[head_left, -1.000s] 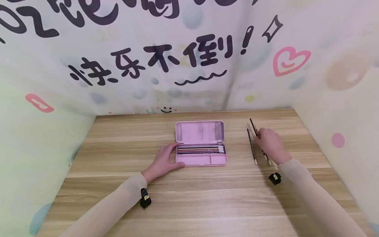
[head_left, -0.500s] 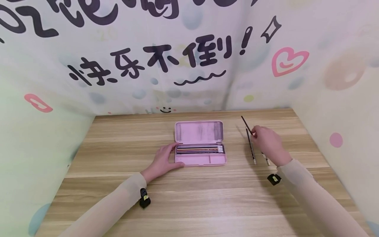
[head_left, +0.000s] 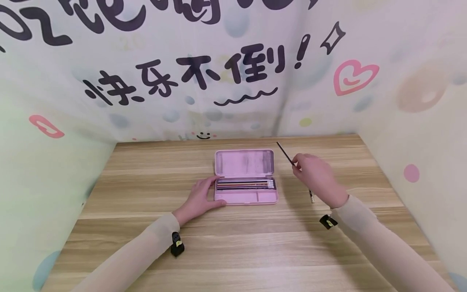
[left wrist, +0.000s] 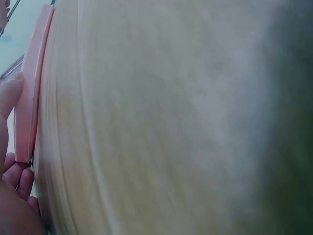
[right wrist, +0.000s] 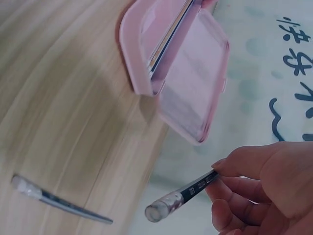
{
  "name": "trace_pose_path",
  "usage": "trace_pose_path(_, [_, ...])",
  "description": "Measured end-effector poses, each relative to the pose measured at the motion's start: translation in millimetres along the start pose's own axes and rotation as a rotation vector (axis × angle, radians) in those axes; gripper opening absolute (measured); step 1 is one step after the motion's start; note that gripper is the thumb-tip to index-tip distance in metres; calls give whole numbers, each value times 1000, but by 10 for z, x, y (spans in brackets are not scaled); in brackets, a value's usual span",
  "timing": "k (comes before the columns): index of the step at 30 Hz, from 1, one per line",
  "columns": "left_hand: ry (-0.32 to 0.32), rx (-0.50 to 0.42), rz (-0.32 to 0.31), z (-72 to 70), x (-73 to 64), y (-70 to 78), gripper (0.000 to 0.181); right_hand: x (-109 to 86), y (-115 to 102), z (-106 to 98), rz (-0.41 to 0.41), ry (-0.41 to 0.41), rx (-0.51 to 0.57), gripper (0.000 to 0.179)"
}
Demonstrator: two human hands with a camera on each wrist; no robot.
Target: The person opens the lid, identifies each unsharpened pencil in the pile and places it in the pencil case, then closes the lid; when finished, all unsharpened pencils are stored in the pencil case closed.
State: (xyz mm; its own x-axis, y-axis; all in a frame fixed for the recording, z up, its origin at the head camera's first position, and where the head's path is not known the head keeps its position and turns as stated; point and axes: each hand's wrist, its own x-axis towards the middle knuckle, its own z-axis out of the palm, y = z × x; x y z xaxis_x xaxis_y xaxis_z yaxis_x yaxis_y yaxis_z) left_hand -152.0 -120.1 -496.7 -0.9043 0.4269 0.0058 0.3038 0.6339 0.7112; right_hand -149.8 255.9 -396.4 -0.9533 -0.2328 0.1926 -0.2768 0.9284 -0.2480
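Note:
A pink pencil case (head_left: 238, 197) lies with its lid (head_left: 244, 162) up on the wooden table; several pencils (head_left: 245, 185) lie side by side in its back compartment. My left hand (head_left: 197, 201) holds the case's left end, thumb at the front wall and fingers towards the back corner. In the left wrist view the thumb (left wrist: 11, 93) rests against the pink side. To the right of the case, my right hand (head_left: 316, 176) pinches a dark pencil (head_left: 285, 153) above the table, its eraser end (right wrist: 164, 208) showing in the right wrist view. Another pencil (head_left: 311, 196) lies beneath that hand, partly hidden.
The case's front part has a divider (head_left: 257, 197) near its right side. A printed cloth wall (head_left: 164, 117) stands along the table's back edge (head_left: 175, 141), with more walls at both sides. Black wrist cameras (head_left: 177, 245) sit at each cuff.
My right hand has lifted its pencil off the table and carried it left towards the case. The left hand and the case stay where they were.

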Motion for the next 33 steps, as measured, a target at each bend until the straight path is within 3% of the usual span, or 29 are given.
trace_pose_path(12, [15, -3, 11, -4, -6, -2, 88, 143, -302, 60, -118, 17, 23, 11])
trace_pose_path(26, [-18, 1, -24, -2, -13, 3, 91, 269, -577, 279, -199, -49, 25, 8])
trace_pose_path(33, [-4, -3, -12, -12, -12, 17, 90, 352, -657, 427, -267, -89, -2, 5])
